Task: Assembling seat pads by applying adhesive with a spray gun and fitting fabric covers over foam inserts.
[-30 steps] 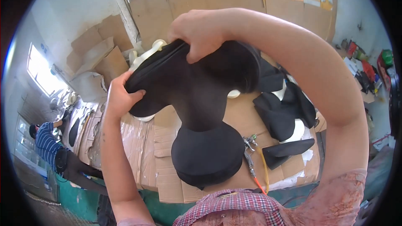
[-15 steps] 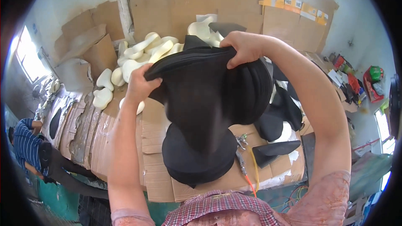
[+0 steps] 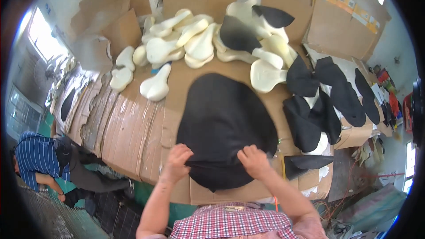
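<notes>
A broad, rounded stack of black fabric sheets [image 3: 223, 119] lies on the cardboard-covered table in front of me. My left hand [image 3: 178, 161] is closed on its near left edge. On the near right side my right hand [image 3: 253, 161] grips it too, fingers curled in. Between my hands the fabric bends in a crease, and a black flap hangs toward me below it. Just beyond lies a cream foam saddle pad [image 3: 156, 84]. Another pad [image 3: 265, 74] sits past the stack's far right edge. My fingertips are partly hidden by the fabric.
Several cream saddle pads [image 3: 199, 44] are heaped at the back against cardboard. Black covers [image 3: 310, 121] drape over pads at the right, beside a folded black piece [image 3: 307, 163]. An orange hose [image 3: 276, 202] runs off the near edge. Another person [image 3: 44, 159] bends down at the left.
Both hands have come down toward me, from the stack's raised far edge to its near part. The stack now lies flat, covering the spray gun. The view has shifted.
</notes>
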Demonstrator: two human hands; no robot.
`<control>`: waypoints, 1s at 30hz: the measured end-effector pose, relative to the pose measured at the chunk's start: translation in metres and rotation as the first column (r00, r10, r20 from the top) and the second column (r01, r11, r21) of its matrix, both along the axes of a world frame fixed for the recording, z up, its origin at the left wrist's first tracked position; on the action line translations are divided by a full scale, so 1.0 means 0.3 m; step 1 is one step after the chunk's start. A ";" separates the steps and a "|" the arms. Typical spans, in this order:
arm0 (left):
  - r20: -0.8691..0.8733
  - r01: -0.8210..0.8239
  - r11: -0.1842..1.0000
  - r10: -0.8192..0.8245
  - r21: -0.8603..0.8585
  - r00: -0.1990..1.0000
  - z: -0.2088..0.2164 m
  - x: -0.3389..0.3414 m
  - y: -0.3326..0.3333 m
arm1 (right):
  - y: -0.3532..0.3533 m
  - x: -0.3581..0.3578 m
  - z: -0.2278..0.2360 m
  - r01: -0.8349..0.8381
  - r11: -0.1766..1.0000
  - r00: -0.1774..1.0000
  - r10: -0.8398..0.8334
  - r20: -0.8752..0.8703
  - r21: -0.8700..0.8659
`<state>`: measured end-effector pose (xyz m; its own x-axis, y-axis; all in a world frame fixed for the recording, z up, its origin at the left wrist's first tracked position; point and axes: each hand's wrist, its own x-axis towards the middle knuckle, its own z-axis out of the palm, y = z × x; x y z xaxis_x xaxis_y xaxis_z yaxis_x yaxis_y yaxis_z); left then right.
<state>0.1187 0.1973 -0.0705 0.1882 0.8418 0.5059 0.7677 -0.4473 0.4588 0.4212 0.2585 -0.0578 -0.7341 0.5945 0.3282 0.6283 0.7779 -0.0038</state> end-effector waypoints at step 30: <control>0.815 0.246 0.778 0.544 -0.579 0.199 0.050 0.086 0.224 | -0.233 -0.290 -0.007 0.270 0.782 0.959 -0.272 0.082 -0.562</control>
<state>0.1445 0.2644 -0.0555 -0.2357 0.9166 -0.3231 -0.3927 0.2143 0.8943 0.3342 0.1886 -0.0600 -0.5145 0.8484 -0.1246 0.8119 0.4352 -0.3890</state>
